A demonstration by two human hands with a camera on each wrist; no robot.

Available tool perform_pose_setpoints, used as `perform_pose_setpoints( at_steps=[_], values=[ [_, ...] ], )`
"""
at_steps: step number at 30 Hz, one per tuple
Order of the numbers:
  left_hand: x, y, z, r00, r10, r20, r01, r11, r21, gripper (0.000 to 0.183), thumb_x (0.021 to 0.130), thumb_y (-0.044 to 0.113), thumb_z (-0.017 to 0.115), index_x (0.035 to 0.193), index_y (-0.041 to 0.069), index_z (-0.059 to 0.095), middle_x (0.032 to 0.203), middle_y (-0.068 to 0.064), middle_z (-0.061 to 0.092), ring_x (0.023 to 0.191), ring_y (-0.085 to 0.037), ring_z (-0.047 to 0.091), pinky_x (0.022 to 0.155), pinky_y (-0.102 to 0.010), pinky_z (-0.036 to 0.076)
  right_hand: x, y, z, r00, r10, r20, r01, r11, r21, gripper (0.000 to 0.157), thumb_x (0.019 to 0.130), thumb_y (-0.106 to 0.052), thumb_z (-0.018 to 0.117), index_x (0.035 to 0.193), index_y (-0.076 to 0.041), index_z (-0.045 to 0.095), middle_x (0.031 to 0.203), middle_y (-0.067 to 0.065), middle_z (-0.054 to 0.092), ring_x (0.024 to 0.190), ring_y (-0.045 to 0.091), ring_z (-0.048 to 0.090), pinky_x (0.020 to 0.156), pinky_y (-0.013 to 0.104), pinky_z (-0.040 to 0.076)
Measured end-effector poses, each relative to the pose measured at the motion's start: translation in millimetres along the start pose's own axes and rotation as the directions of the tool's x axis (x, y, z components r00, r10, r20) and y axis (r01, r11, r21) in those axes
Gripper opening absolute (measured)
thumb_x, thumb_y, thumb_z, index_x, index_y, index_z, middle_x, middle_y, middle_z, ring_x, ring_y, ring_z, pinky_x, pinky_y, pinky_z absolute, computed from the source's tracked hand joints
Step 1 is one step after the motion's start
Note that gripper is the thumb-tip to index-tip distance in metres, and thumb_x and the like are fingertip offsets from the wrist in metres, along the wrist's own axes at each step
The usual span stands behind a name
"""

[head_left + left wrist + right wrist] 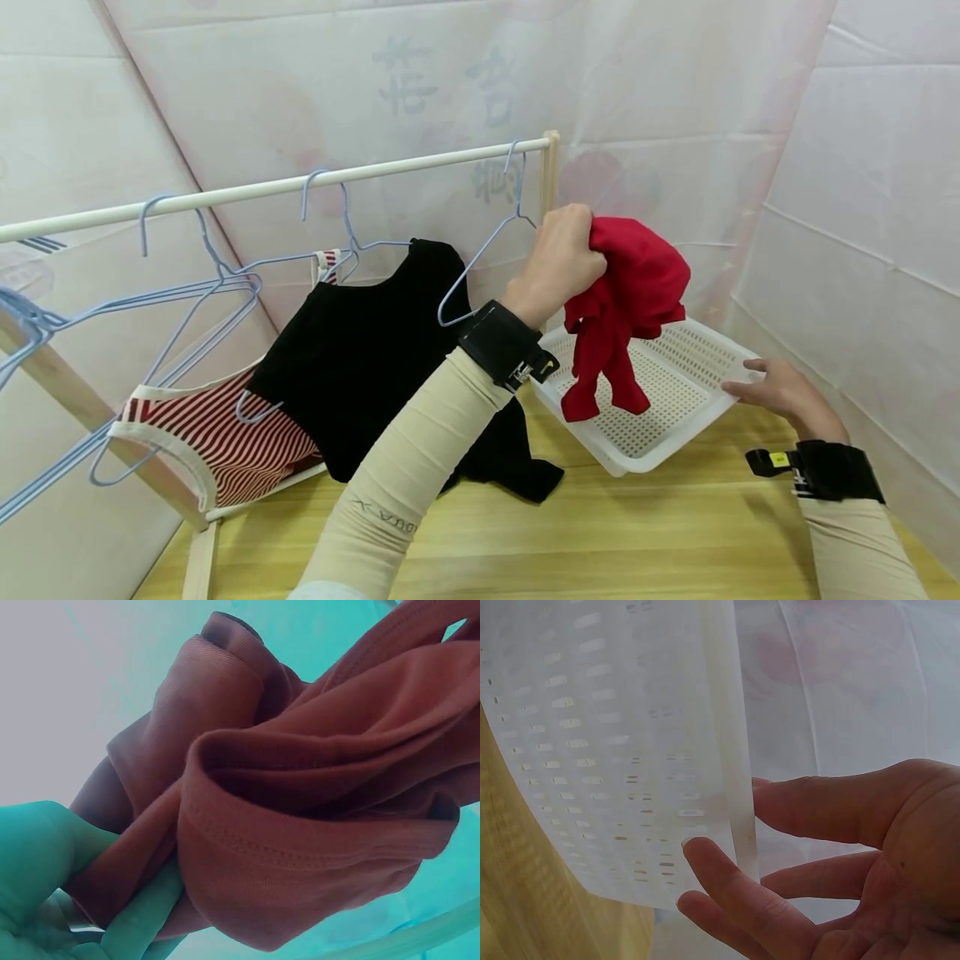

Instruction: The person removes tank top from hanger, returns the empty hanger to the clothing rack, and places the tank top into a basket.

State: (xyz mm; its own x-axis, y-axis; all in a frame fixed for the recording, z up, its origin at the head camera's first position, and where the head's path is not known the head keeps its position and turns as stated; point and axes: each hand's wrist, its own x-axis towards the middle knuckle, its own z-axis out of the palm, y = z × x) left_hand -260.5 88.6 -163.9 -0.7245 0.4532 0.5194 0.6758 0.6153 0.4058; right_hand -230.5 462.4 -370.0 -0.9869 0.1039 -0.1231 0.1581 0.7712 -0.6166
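A red garment (633, 271) hangs bunched from my left hand (558, 262), which grips it by one edge over the basket. In the left wrist view its stitched hem and folds fill the middle, and the fingers (146, 911) go partly into the cloth. My right hand (787, 396) holds the white plastic basket (600, 437) by its right rim. Seen from the right wrist, the thumb (817, 806) lies at the rim and the fingertips (705, 855) are against the slotted wall. Through the basket's opening its perforated floor shows, partly hidden behind the red cloth.
A white rail (247, 192) on wooden posts crosses the left side. Blue wire hangers (480, 258) hang from it. A black top (367, 333) and a red-striped top (247, 433) hang there, close beside my left forearm. The wooden table (600, 533) lies below.
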Motion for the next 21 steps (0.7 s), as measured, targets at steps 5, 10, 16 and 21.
perform_pose_setpoints(
  at_steps=[5, 10, 16, 21],
  values=[
    [1.6, -5.3, 11.7, 1.0, -0.03, -0.009, 0.03, 1.0, -0.01, 0.019, 0.086, -0.002, 0.061, 0.075, 0.009, 0.05, 0.074, -0.001, 0.047, 0.07, -0.013, 0.045, 0.057, -0.021, 0.039, -1, 0, 1.1, 1.0, -0.001, 0.011, 0.001, 1.0, 0.004, 0.098, 0.099, -0.038, 0.067, 0.146, 0.031, 0.015, 0.107, 0.027, 0.074, 0.098, 0.029, 0.07, 0.092, 0.051, 0.051],
    [3.4, -6.3, 21.0, 0.999, -0.033, -0.028, 0.033, 0.999, 0.005, 0.022, 0.086, -0.002, 0.062, 0.073, 0.01, 0.048, 0.073, -0.001, 0.046, 0.07, -0.013, 0.042, 0.057, -0.02, 0.037, -3, -1, 1.1, 1.0, 0.002, 0.018, -0.003, 1.0, 0.011, 0.097, 0.099, -0.037, 0.067, 0.146, 0.031, 0.015, 0.102, 0.022, 0.076, 0.1, 0.031, 0.07, 0.093, 0.054, 0.05],
    [5.7, -2.1, 31.0, 0.999, -0.031, -0.013, 0.031, 0.999, -0.027, 0.021, 0.087, -0.003, 0.061, 0.075, 0.009, 0.049, 0.073, 0.0, 0.042, 0.07, -0.012, 0.037, 0.056, -0.019, 0.034, -2, 1, -0.3, 1.0, 0.011, 0.017, -0.011, 1.0, -0.007, 0.095, 0.1, -0.035, 0.066, 0.146, 0.03, 0.015, 0.099, 0.019, 0.077, 0.096, 0.026, 0.07, 0.091, 0.049, 0.05],
    [11.7, 1.9, 39.2, 0.999, -0.044, 0.027, 0.046, 0.998, -0.045, 0.021, 0.089, -0.001, 0.06, 0.075, 0.01, 0.048, 0.072, 0.0, 0.04, 0.068, -0.011, 0.038, 0.054, -0.018, 0.033, -3, 2, -1.3, 1.0, 0.01, 0.005, -0.01, 1.0, 0.008, 0.096, 0.1, -0.035, 0.067, 0.146, 0.031, 0.015, 0.102, 0.024, 0.075, 0.093, 0.023, 0.071, 0.085, 0.039, 0.053]
  ],
)
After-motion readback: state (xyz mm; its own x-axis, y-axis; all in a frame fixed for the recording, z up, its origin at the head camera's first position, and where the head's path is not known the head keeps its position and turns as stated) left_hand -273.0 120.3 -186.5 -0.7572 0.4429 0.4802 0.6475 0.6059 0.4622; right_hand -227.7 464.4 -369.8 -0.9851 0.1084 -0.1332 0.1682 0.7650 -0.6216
